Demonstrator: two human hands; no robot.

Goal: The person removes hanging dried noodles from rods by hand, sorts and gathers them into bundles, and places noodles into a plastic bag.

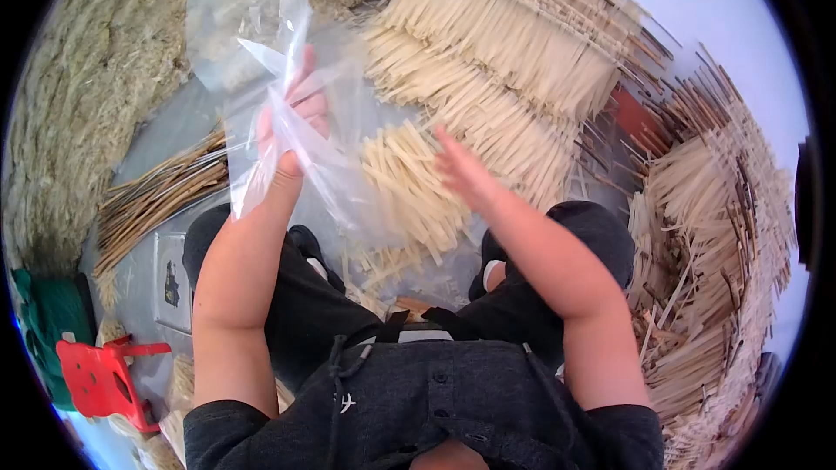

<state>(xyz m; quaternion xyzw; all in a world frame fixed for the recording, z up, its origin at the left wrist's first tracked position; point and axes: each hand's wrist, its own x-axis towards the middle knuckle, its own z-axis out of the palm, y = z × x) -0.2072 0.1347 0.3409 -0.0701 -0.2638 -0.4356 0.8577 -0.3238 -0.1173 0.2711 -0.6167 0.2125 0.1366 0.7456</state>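
My left hand (296, 117) is raised in front of me with its fingers closed on a clear plastic bag (248, 22). Thin and crumpled, the bag spreads above the hand and hangs down to its right. My right hand (461, 170) is blurred at the edges, held over the right side of a loose pile of pale flat strips (414, 187). Its fingers are stretched out and nothing shows in them. The bag's lower right part lies in front of the pile's left edge.
Rows of pale strips on sticks (514, 43) fill the upper right, with more heaped at the right (705, 235). Brown sticks (165, 196) lie left, beside a clear plastic box (171, 283). A red chair (100, 379) and green bag (52, 322) stand lower left. Fibrous material (78, 96) covers the upper left.
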